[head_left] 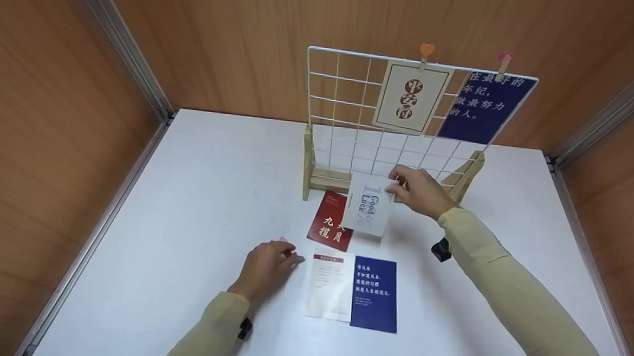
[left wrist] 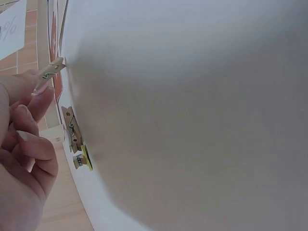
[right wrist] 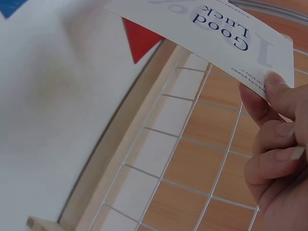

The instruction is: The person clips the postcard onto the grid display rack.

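Observation:
My right hand (head_left: 422,191) pinches a white "Good Luck" card (head_left: 367,205) by one edge, thumb on its printed face in the right wrist view. The card is held in front of the lower part of a white wire grid (head_left: 345,99), overlapping a red card (head_left: 328,219) on the table. Over the table to the left, my left hand (head_left: 266,265) pinches a small wooden clothespin (left wrist: 49,74) between thumb and finger. Near those fingers in the left wrist view lie another wooden clothespin (left wrist: 72,129) and one with a yellow piece (left wrist: 86,158); the hand hides them from the head view.
Wooden feet (head_left: 307,164) support the grid. An orange-heart clothespin (head_left: 426,52) fastens a cream card (head_left: 413,97) on it, and a pink-heart one (head_left: 504,66) a dark blue card (head_left: 486,108). A white card (head_left: 330,287) and a blue card (head_left: 374,295) lie on the table in front.

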Demonstrator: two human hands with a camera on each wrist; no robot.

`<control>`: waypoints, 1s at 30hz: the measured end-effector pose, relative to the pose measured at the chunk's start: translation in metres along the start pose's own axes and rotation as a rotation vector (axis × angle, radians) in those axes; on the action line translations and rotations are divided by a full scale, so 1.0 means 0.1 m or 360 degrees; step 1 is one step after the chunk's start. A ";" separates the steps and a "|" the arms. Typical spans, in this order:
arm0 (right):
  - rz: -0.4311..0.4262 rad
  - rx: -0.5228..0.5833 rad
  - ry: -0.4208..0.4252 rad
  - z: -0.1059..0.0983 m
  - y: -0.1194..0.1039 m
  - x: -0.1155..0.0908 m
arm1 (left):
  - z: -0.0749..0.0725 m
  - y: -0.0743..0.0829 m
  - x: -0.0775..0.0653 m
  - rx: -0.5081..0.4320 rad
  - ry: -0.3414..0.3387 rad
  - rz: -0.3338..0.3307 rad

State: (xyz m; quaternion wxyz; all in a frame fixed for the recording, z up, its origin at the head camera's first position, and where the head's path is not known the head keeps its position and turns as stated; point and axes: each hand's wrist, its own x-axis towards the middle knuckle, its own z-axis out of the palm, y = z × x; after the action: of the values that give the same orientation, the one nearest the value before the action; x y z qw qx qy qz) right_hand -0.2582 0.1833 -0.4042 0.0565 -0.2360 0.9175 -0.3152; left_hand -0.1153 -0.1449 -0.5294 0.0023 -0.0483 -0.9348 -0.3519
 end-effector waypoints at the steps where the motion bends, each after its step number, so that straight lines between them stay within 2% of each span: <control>1: 0.0003 -0.0006 0.0004 -0.01 -0.01 0.01 | -0.01 0.00 0.00 0.0006 0.0010 0.0010; 6: -0.0042 -0.0037 0.0030 -0.06 -0.08 0.04 | -0.02 0.00 0.03 0.0044 0.0029 0.0067; 11: -0.0136 -0.0059 0.0084 -0.10 -0.15 0.08 | -0.02 0.00 0.04 0.0063 0.0058 0.0072; 22: -0.0134 -0.0075 0.0113 -0.17 -0.35 0.14 | -0.08 0.04 0.03 0.0010 0.0094 0.0125; 30: -0.0220 -0.0162 0.0204 -0.23 -0.50 0.22 | -0.13 0.06 0.11 0.0013 0.0138 0.0233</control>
State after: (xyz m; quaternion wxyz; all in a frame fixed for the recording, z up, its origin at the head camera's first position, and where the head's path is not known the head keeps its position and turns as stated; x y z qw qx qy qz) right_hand -0.2635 0.1510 -0.3541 -0.0364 -0.2805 0.9156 -0.2857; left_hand -0.1258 -0.1480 -0.5150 0.0686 -0.1013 -0.9292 -0.3486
